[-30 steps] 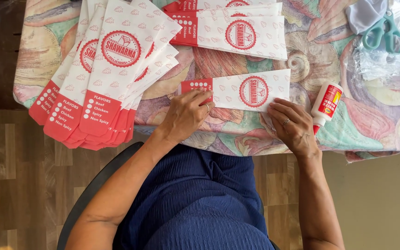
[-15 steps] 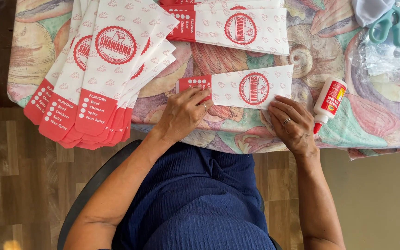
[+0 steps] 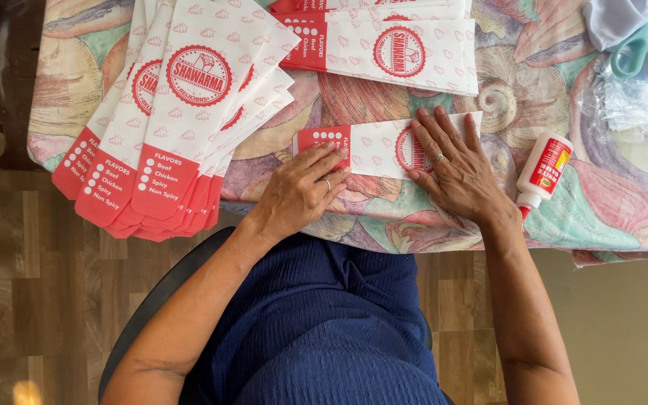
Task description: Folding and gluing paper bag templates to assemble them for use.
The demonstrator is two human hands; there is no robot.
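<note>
Head view shows both hands flat and open, left hand [image 3: 299,189] and right hand [image 3: 453,166], pressing the small paper bag [image 3: 375,146] on the table [image 3: 504,97], gripping nothing; probably smoothing a glued fold, needing even pressure.

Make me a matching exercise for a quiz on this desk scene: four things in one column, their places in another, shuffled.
Things:
1. glue bottle
2. scissors
3. fanned bag stack
4. single bag

Places:
A. under both hands, the left hand on its red end, the right hand flat on its round stamp
B. top right corner, on clear plastic
C. hanging over the table's left front edge
D. lying just right of the right hand

Pairs: 1-D, 2-B, 3-C, 4-A
</note>
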